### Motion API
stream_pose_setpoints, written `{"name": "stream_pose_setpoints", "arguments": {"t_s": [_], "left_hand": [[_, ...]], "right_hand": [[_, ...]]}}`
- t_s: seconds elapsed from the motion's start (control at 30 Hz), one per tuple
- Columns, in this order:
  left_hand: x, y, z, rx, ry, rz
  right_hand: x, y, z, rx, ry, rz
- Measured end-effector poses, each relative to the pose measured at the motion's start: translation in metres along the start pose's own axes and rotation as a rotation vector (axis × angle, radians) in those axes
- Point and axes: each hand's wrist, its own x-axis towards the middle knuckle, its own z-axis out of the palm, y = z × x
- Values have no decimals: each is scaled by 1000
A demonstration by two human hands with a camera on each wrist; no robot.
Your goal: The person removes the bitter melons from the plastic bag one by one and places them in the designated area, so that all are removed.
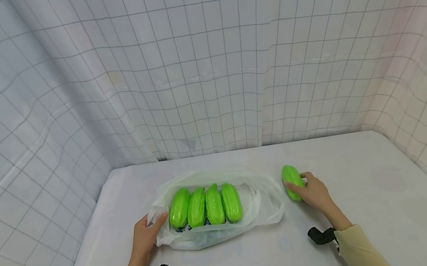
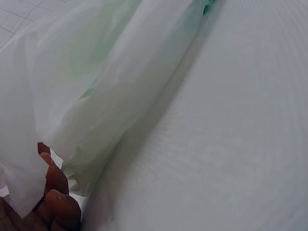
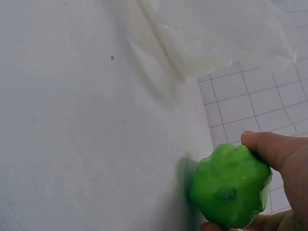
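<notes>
A translucent white plastic bag [image 1: 200, 240] lies on the table with its mouth spread wide. Inside sit several bright green, ridged gourds [image 1: 214, 204], side by side. At the bag's left end, my left hand [image 1: 146, 235] grips the plastic edge; in the left wrist view, folds of the bag [image 2: 72, 96] partly hide the fingers [image 2: 62, 207]. To the right of the bag, my right hand [image 1: 315, 191] holds one more green gourd [image 1: 293, 182] between thumb and fingers. The right wrist view shows that gourd's lobed end [image 3: 231, 187], close beside the table surface.
The white table [image 1: 373, 201] reaches back to a gridded white curtain [image 1: 206, 83], which also hangs along both sides. Loose plastic at the bag's right end [image 1: 271, 202] spreads toward the right hand.
</notes>
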Motion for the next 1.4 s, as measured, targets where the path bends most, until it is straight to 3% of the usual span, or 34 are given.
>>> {"name": "stream_pose_setpoints", "arguments": {"t_s": [1.4], "left_hand": [[1, 1, 1, -53, -4, -39]], "right_hand": [[-4, -4, -1, -70, -27, 14]]}}
